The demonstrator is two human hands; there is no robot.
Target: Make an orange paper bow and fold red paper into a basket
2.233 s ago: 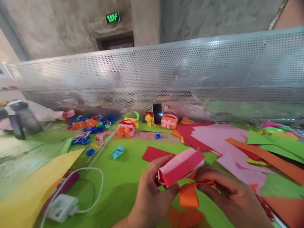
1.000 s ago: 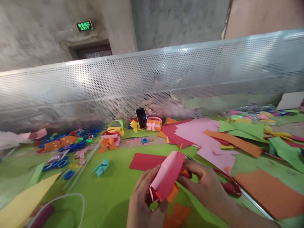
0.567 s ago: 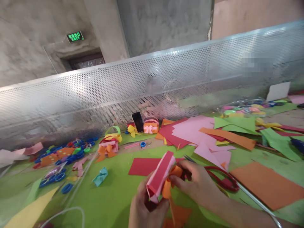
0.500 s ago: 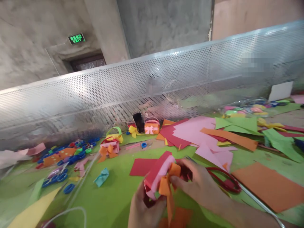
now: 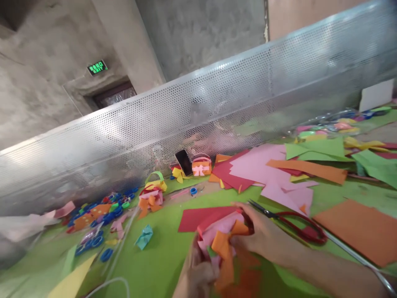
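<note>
A small pink and red paper handbag (image 5: 221, 229) with an orange paper bow (image 5: 222, 245) on its front is held between both hands. My left hand (image 5: 198, 271) is closed around its lower left end, fingers curled under and partly inside. My right hand (image 5: 256, 227) grips the right end, thumb near the bow and fingers behind, partly hidden. Behind the bag lies a flat red paper strip (image 5: 192, 219). Scissors with red handles (image 5: 269, 213) rest just beyond my right forearm. Blurred orange paper (image 5: 248, 275) lies under the hands.
Finished-looking paper bags (image 5: 201, 166) and a phone (image 5: 183, 161) stand near the perforated metal panel (image 5: 173, 107). Pink sheets (image 5: 260, 163) and orange sheets (image 5: 356, 231) spread to the right. A teal paper bow (image 5: 145, 237) and blue rings (image 5: 106, 255) lie left on the green tabletop (image 5: 130, 265).
The bag has turned in my hands, its red top tipping away and more pink front showing. My left fingers have curled in at its lower end. The camera view has tilted.
</note>
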